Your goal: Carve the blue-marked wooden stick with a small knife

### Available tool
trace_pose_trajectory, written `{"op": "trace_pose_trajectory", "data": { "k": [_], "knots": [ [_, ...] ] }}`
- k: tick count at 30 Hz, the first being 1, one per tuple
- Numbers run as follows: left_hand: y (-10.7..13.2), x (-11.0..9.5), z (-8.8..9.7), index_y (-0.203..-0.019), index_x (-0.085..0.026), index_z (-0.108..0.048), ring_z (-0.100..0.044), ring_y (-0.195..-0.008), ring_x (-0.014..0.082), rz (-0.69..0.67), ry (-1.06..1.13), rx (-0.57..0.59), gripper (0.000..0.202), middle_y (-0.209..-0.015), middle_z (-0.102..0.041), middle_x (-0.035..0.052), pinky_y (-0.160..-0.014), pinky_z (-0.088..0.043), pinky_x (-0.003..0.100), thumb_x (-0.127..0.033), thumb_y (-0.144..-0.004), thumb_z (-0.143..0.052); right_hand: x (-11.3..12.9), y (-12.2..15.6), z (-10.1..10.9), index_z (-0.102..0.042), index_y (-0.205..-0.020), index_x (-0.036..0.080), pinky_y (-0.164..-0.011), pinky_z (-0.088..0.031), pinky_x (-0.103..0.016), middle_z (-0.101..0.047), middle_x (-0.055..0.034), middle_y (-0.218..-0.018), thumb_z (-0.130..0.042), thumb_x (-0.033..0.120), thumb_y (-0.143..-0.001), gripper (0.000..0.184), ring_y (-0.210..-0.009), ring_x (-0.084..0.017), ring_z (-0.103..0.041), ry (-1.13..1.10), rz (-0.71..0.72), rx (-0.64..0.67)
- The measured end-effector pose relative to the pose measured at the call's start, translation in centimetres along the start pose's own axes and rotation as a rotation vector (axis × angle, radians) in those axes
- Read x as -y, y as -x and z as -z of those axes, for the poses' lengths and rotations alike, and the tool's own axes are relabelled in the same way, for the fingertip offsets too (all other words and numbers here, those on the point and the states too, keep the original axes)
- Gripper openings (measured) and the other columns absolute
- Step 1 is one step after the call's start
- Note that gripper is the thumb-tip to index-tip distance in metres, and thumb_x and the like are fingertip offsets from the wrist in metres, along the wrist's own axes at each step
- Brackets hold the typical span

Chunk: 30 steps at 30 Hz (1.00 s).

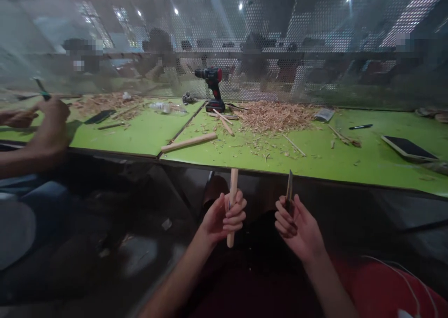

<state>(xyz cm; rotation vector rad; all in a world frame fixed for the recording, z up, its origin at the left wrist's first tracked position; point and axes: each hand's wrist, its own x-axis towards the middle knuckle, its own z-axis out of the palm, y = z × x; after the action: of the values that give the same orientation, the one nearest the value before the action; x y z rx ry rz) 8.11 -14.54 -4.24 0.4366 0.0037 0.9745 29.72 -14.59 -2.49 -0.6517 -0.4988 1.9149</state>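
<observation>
My left hand [235, 215] is wrapped round a pale wooden stick [234, 183], held nearly upright in front of the table edge. Part of the stick is covered by my fingers; its lower end sticks out below them. To the right, my right hand [297, 224] grips a knife [289, 187] with its thin blade pointing up. The knife's handle is mostly hidden in my fingers. Stick and blade are apart. Beyond my hands, a thicker wooden rod [189, 142] lies near the edge of the green table [224, 157].
A cordless drill [213, 87] stands at the back beside a heap of wood shavings [276, 116]. On the right lie a pen [360, 127] and a phone-like device [409, 148]. A co-worker's arm [45, 131] reaches in at left. Behind rises a perforated screen [266, 71].
</observation>
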Motion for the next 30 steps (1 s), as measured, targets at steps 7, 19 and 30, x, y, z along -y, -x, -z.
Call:
{"op": "trace_pose_trajectory", "data": {
  "k": [7,19,30],
  "knots": [
    [-0.1,0.1,0.9,-0.079,-0.022,-0.048,-0.013,-0.035,0.0008,0.053,-0.067,0.186,0.051,-0.054,-0.033,-0.0103,-0.028,-0.014,0.011,-0.056,-0.066,-0.084,-0.2,1.0,2.6,-0.068,-0.085,0.016,-0.038,-0.026,-0.017,-0.032,0.0071,-0.062,-0.07,0.032,-0.085,0.017,-0.047,-0.005,-0.011,-0.009,0.04,-0.086],
    [0.2,0.6,1.7,-0.073,-0.022,-0.048,-0.009,-0.032,0.0014,0.073,-0.175,0.078,0.05,-0.042,-0.026,-0.0124,-0.027,-0.012,0.014,-0.058,-0.066,-0.082,-0.5,2.1,4.8,-0.069,-0.088,0.016,-0.04,-0.02,-0.017,-0.032,0.0066,-0.062,-0.072,0.028,-0.082,0.013,-0.048,-0.004,-0.015,0.201,0.151,-0.183],
    [4.1,0.1,4.0,-0.079,-0.017,-0.058,-0.013,-0.037,0.0019,0.067,-0.372,-0.218,0.025,-0.047,-0.024,-0.0127,-0.032,-0.018,0.011,-0.033,-0.081,-0.077,-0.1,2.1,5.7,-0.067,-0.075,0.017,-0.04,-0.018,-0.02,-0.015,0.0106,-0.047,-0.072,0.033,-0.084,0.019,-0.043,-0.006,-0.013,0.287,0.259,-0.156]
  ]
}}
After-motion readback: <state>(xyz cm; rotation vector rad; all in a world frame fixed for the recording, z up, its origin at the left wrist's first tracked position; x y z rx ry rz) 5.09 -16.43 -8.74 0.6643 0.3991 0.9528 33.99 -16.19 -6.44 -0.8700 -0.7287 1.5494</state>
